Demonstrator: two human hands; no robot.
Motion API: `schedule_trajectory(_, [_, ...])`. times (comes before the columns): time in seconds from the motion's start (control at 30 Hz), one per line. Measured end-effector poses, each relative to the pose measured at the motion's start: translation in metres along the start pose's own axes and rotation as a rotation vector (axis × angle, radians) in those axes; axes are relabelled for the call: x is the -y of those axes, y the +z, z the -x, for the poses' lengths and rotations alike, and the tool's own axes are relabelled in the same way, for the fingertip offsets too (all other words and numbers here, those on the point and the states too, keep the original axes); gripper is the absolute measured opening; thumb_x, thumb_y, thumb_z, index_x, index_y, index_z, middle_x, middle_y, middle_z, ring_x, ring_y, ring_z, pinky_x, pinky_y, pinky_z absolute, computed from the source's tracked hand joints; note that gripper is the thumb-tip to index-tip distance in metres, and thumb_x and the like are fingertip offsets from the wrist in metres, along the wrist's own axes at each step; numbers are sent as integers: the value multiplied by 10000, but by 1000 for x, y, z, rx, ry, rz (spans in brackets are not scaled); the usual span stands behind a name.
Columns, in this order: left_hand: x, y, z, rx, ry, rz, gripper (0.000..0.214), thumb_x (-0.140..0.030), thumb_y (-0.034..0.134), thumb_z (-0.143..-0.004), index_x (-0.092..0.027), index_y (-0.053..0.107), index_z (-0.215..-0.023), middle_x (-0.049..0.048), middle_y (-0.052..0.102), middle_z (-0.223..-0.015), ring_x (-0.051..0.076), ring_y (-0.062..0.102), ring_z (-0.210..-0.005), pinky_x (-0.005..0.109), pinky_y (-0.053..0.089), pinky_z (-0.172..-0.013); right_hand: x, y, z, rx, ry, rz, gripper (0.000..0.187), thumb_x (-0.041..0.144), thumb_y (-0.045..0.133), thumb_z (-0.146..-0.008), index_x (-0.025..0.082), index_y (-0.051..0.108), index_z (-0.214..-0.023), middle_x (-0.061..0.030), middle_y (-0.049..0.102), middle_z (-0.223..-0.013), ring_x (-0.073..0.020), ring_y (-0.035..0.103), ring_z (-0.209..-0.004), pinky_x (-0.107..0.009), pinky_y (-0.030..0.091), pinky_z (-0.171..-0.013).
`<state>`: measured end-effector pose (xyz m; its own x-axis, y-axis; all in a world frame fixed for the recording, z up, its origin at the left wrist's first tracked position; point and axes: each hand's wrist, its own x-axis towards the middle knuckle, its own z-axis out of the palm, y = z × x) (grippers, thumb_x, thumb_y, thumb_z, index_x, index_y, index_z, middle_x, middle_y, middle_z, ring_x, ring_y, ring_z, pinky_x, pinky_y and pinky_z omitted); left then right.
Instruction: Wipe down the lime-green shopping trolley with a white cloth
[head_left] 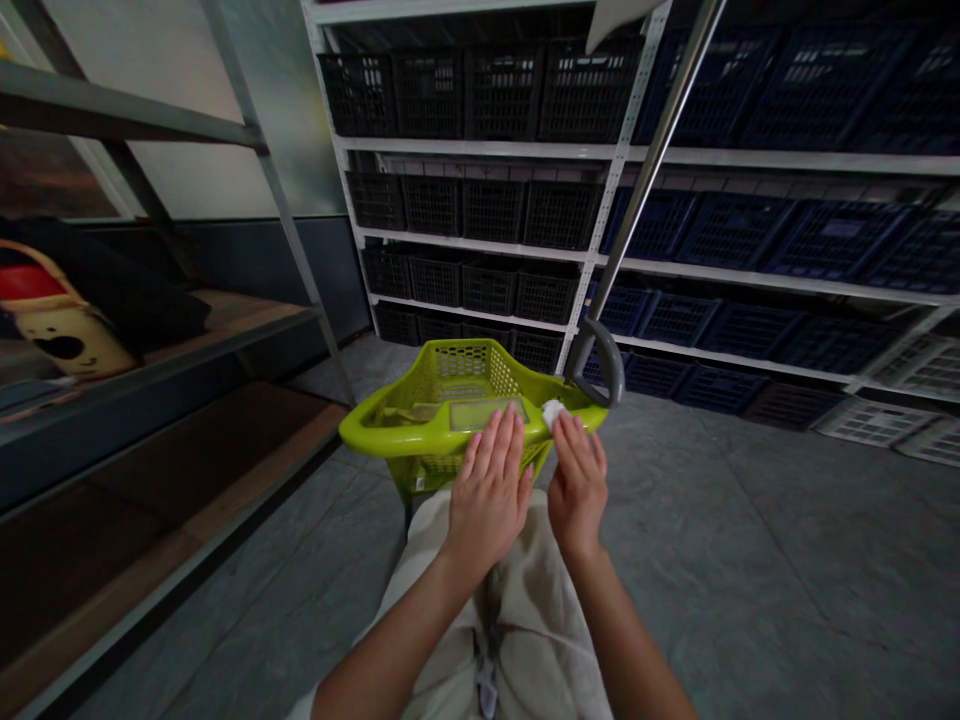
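Observation:
A lime-green plastic basket [390,425] stands on the floor in front of me, with a long metal handle [645,180] rising up to the right. My left hand [489,490] lies flat with fingers stretched out on the basket's near rim. My right hand [577,485] is beside it, fingertips pinched on a small white object [553,412] at the rim. The basket holds some flat yellowish things I cannot name.
White shelving [600,150] with rows of dark crates fills the wall ahead. A grey metal rack [150,380] with wooden boards runs along the left, bearing a yellow and red item [60,320]. Grey stone floor [750,560] lies to the right.

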<state>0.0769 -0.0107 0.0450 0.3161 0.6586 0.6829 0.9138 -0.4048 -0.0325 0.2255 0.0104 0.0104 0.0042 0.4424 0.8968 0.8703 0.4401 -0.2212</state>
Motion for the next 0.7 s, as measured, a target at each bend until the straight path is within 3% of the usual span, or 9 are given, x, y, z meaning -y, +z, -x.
schedule_trajectory(0.1, [1, 0, 1, -1, -1, 0, 695, -365, 342, -1031, -109, 33, -1600, 78, 215, -1662, 220, 205, -1546, 395, 199, -1251, 2, -4, 0, 96, -105, -45, 701, 36, 344, -923, 283, 292, -1577, -73, 520, -1514, -181, 453, -1431, -449, 351, -1189])
schedule_trajectory(0.3, [1, 0, 1, 8, 9, -5, 677, -357, 329, -1034, -104, 56, -1600, 68, 203, -1665, 212, 194, -1548, 387, 187, -1256, -17, 0, -5, -154, 135, 92, 622, 59, 332, -950, 291, 419, -1521, -85, 588, -1447, -221, 508, -1390, -522, 360, -1168])
schedule_trajectory(0.43, [1, 0, 1, -4, -5, 6, 695, -354, 345, -1031, -113, 25, -1599, 83, 235, -1655, 223, 224, -1540, 399, 209, -1251, 5, 0, -2, 30, -16, -19, 675, 62, 348, -935, 283, 312, -1571, -74, 529, -1505, -201, 454, -1431, -473, 370, -1180])
schedule_trajectory(0.53, [2, 0, 1, -15, -8, 12, 695, -346, 345, -1031, -127, 11, -1599, 85, 245, -1651, 224, 244, -1534, 398, 202, -1252, 3, -3, 0, 106, -99, -51, 696, 52, 358, -928, 290, 289, -1578, -64, 520, -1514, -184, 450, -1432, -457, 346, -1199])
schedule_trajectory(0.7, [3, 0, 1, -4, 4, -2, 686, -354, 334, -1033, -110, 36, -1600, 73, 224, -1659, 212, 215, -1543, 387, 186, -1258, -23, 0, -3, -140, 110, 89, 612, 68, 341, -956, 304, 427, -1515, -74, 597, -1439, -211, 528, -1373, -519, 333, -1187])
